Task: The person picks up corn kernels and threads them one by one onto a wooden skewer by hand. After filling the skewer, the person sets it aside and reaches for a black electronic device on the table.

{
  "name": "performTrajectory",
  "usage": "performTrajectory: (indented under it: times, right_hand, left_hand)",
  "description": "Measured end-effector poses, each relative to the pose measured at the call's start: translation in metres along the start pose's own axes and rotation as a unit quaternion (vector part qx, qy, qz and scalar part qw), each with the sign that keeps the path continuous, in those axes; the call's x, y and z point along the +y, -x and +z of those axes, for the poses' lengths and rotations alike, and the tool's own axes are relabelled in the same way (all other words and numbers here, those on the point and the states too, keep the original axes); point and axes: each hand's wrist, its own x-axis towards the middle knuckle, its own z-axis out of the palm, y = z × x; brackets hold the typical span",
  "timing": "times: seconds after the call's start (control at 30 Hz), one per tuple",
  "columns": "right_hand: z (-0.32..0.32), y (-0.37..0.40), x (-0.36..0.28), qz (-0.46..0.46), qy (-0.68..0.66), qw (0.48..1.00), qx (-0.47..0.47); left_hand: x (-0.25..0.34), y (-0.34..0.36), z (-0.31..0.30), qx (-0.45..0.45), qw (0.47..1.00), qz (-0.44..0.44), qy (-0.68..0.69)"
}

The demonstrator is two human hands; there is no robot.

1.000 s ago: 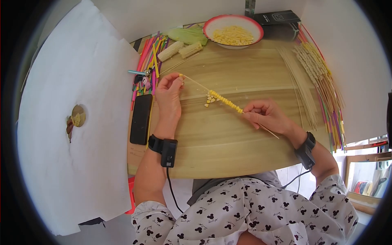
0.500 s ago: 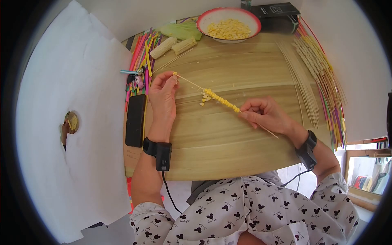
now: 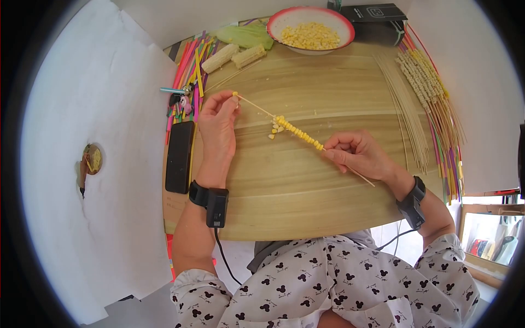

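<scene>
Barely anything has shifted since the last frame: the row of kernels sits at about the same spot on the stick, same grip at both ends, and mostly just the view has moved a touch. Stick's slanting across on the wearer's side of the bowl, held up over the loose kernels. Hands are apart, btw: left hand pinches a kernel at the far tip, right hand pinches bare wood just past the row. Cobs are left of the bowl, loaded sticks right of it.

Handling-wise, I'd guess it's super light, thin and a bit bendy, so it could snap if you lean on it. Kernels look soft, probably damp and slippery, and might split if squeezed. I'd grab the bare wood right by the row, and only lightly pinch the tip kernel.
</scene>
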Motion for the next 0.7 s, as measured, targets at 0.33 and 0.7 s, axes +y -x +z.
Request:
performTrajectory:
  times: [0.33,0.7]
  right_hand:
    - [-0.002,0.003,-0.003,0.004,-0.002,1.0,-0.001]
    - [-0.002,0.011,-0.007,-0.025,0.048,0.998,-0.013]
  left_hand:
    - [-0.001,0.0,0.001,0.002,0.987,0.093,-0.131]
    - [0.001,0.004,0.004,-0.012,0.955,0.169,-0.243]
